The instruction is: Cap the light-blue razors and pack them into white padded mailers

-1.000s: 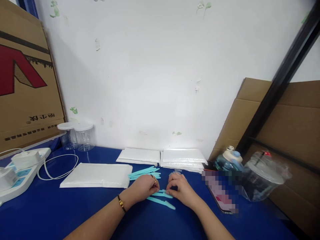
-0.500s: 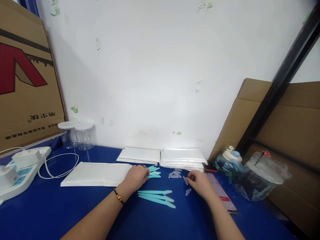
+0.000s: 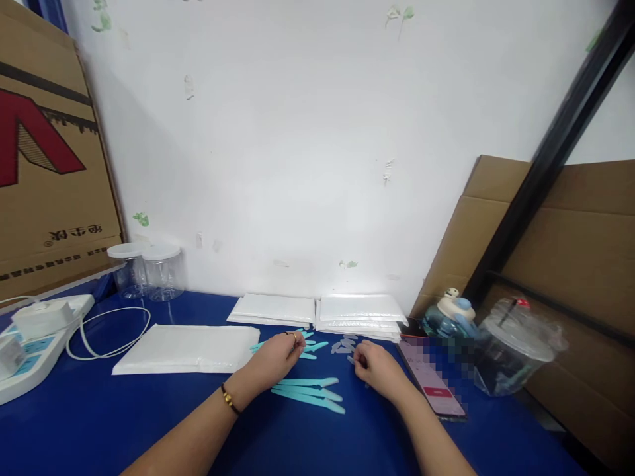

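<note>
My left hand [image 3: 278, 356] is closed over a group of turquoise eyebrow razors [image 3: 308, 357], with its fingers pinched on one whose ends show on both sides. Below it, three similar razors [image 3: 310, 393] lie fanned out, with pale blade ends to the right. My right hand [image 3: 378, 370] has its fingers curled together around a small clear blade cap [image 3: 351, 360], which only partly shows. Just beyond that hand, several loose translucent caps [image 3: 343, 345] lie in a small heap on the blue table [image 3: 278, 439].
White padded envelopes lie at left [image 3: 186, 347] and in two stacks, left [image 3: 272, 308] and right [image 3: 361, 308], by the wall. A phone [image 3: 434, 383], bagged cup [image 3: 516, 350] and teal figurine [image 3: 449, 317] stand right. Lidded jars [image 3: 163, 274] and a power strip [image 3: 54, 357] are left.
My left hand has shifted slightly right and a razor handle now shows behind it. My right hand has moved left toward the caps, covering where the nearest loose cap lay.
</note>
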Motion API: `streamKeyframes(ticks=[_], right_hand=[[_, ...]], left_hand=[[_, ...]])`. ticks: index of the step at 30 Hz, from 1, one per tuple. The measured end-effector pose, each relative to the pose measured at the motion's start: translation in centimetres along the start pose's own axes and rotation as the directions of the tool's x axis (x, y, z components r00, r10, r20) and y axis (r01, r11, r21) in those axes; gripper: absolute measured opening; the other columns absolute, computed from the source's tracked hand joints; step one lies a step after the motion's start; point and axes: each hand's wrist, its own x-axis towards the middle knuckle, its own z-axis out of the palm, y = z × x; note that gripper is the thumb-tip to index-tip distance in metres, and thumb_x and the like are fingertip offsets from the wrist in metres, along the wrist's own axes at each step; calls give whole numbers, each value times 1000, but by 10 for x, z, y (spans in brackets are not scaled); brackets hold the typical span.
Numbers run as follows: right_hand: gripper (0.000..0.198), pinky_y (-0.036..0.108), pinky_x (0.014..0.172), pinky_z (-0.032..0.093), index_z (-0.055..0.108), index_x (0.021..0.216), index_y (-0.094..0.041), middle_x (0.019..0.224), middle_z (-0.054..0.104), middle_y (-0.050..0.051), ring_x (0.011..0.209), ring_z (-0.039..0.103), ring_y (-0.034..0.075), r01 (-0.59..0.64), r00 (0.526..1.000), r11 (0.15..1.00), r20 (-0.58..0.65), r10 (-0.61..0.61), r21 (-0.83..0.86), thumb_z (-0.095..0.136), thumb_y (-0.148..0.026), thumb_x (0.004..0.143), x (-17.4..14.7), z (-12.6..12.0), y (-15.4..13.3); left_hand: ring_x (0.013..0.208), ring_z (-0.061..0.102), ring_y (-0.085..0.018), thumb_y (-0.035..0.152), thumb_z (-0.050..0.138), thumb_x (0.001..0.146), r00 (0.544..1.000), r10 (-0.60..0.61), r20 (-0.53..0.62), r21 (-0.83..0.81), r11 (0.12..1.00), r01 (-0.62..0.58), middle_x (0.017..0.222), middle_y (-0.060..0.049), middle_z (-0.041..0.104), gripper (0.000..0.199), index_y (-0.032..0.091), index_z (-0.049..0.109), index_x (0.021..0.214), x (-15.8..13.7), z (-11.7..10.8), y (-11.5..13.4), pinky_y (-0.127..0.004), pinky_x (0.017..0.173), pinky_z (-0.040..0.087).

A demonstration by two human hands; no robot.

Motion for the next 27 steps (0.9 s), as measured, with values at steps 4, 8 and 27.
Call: streamKeyframes(ticks=[4,8,27], right_hand=[[10,21,53,39,58,76,-20,62,55,-3,55,49,12,33,998,966,-65,-16,258,49,-23,80,-2,-4,-10],[17,24,60,46,63,82,-19,71,62,1,65,55,14,111,989,882,-137,-53,459,53,-32,83,-5,-5,-20],[4,30,73,52,71,74,-20,80,70,5,81,64,18,246,969,749,-180,-170,615,69,-23,73,-2,9,-35]], left_hand=[[61,47,-12,38,28,91,996,-13,88,-256,966,35,70,2,52,26,20,46,86,-1,4,2,-22,59,38],[59,41,-12,47,28,89,993,-32,117,-311,948,67,67,3,48,33,20,43,78,0,3,2,-22,57,35],[59,41,-10,37,31,89,989,47,141,-261,965,-9,67,3,48,28,19,46,73,-3,6,12,-21,58,35]])
